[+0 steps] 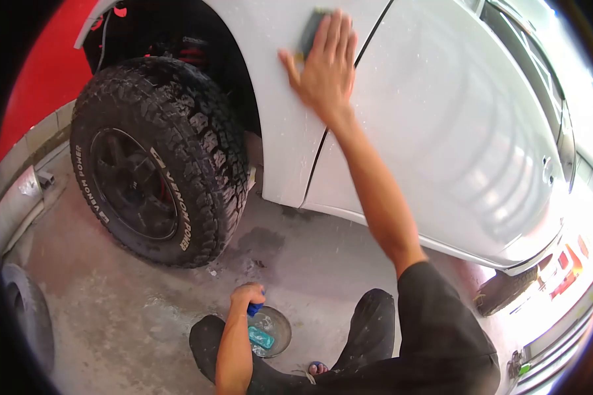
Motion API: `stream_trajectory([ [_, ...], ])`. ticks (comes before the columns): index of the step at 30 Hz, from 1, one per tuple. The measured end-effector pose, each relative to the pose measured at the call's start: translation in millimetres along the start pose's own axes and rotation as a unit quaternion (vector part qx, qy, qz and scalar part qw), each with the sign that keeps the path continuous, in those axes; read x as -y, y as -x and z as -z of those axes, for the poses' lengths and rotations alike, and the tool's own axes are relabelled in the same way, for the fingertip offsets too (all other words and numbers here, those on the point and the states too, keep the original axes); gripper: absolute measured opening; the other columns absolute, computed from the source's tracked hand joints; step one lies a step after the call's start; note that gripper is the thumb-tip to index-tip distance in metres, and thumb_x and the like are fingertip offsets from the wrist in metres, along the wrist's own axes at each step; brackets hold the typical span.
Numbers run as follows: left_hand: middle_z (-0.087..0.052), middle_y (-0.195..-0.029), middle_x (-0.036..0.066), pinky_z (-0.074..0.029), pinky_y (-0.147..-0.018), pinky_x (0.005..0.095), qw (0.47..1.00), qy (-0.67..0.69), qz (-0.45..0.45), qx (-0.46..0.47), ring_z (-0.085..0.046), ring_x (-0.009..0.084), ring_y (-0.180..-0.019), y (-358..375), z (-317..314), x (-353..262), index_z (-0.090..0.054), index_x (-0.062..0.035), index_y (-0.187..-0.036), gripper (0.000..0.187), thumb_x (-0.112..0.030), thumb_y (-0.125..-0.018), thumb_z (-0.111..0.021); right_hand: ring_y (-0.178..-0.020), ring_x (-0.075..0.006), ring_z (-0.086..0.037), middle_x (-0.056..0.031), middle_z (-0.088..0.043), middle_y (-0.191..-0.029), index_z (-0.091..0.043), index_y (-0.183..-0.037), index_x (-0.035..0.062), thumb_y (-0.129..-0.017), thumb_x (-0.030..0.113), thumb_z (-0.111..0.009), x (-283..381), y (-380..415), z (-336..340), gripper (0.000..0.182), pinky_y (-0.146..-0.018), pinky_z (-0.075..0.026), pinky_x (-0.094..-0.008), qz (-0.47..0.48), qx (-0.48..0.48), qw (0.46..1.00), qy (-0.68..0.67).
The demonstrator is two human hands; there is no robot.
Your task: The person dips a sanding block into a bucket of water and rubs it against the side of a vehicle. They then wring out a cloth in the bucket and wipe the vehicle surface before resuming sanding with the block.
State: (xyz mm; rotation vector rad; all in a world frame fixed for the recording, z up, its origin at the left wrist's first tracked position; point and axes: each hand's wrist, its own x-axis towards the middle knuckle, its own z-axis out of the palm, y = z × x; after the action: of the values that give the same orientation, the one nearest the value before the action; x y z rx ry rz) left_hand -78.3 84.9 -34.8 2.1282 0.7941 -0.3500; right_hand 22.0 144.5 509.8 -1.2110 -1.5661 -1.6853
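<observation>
My right hand (326,69) lies flat on the white car fender (277,131), just ahead of the door gap. Beneath its stretched fingers is a dark grey pad (311,33) with yellowish edges, pressed against the panel; the palm side is hidden. Low down, my left hand (247,294) is closed around a wadded blue cloth (255,308), over the rim of a round basin (284,329). A turquoise block (261,338) sits in the basin, in what looks like water. Drops and wet streaks mark the fender.
A large black tyre (158,158) stands left of the fender, turned outward. The car door (454,131) spans the right side. Another tyre (29,316) lies at the left edge. My knees flank the basin on the wet concrete floor (132,316).
</observation>
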Motion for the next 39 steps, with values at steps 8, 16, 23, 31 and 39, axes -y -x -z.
stream_trajectory([
  [8,-0.073,-0.13,0.017,-0.057,-0.099,0.0442,0.994,-0.078,0.041,0.065,-0.07,0.0329,-0.119,-14,-13,15,-0.073,-0.016,-0.129,0.05,-0.028,-0.08,-0.071,-0.151,-0.0525,-0.03,-0.0377,-0.046,-0.152,-0.046,-0.144,-0.0174,-0.09,0.073,-0.063,-23,-44,14,0.107,-0.125,-0.028,-0.0557,-0.011,0.025,0.999,-0.019],
  [16,-0.07,-0.135,0.016,-0.055,-0.103,0.0438,0.999,0.014,-0.023,-0.04,-0.067,0.0325,-0.125,-5,-15,18,-0.073,-0.0167,-0.129,0.05,-0.028,-0.08,-0.072,-0.158,-0.0514,-0.017,-0.0387,-0.021,-0.166,-0.027,-0.156,-0.0185,-0.092,0.077,-0.055,0,89,22,0.119,-0.128,-0.013,-0.0609,0.062,0.118,0.991,0.028],
  [23,-0.07,-0.136,0.016,-0.053,-0.106,0.043,0.994,0.074,-0.017,-0.084,-0.067,0.0327,-0.126,-4,-9,19,-0.073,-0.0173,-0.131,0.053,-0.03,-0.08,-0.075,-0.157,-0.05,-0.021,-0.0369,-0.027,-0.165,-0.03,-0.154,-0.0195,-0.088,0.077,-0.061,3,67,15,0.121,-0.129,-0.017,-0.0577,0.003,0.045,0.997,0.063],
  [31,-0.069,-0.138,0.017,-0.053,-0.107,0.0429,0.999,-0.01,0.004,-0.05,-0.066,0.0329,-0.128,-12,-11,38,-0.07,-0.0185,-0.135,0.057,-0.031,-0.08,-0.074,-0.161,-0.0426,-0.01,-0.0337,-0.016,-0.169,-0.022,-0.158,-0.0171,-0.097,0.073,-0.05,-40,-25,7,0.112,-0.132,-0.007,-0.052,0.009,0.012,0.998,0.056],
  [39,-0.071,-0.134,0.016,-0.054,-0.104,0.0425,0.998,-0.007,0.012,-0.059,-0.068,0.0332,-0.125,-18,-23,51,-0.073,-0.0179,-0.13,0.054,-0.029,-0.077,-0.073,-0.155,-0.0501,-0.026,-0.0365,-0.032,-0.163,-0.036,-0.151,-0.0189,-0.089,0.079,-0.057,-29,39,8,0.118,-0.128,-0.02,-0.0574,0.126,0.016,0.992,0.01],
])
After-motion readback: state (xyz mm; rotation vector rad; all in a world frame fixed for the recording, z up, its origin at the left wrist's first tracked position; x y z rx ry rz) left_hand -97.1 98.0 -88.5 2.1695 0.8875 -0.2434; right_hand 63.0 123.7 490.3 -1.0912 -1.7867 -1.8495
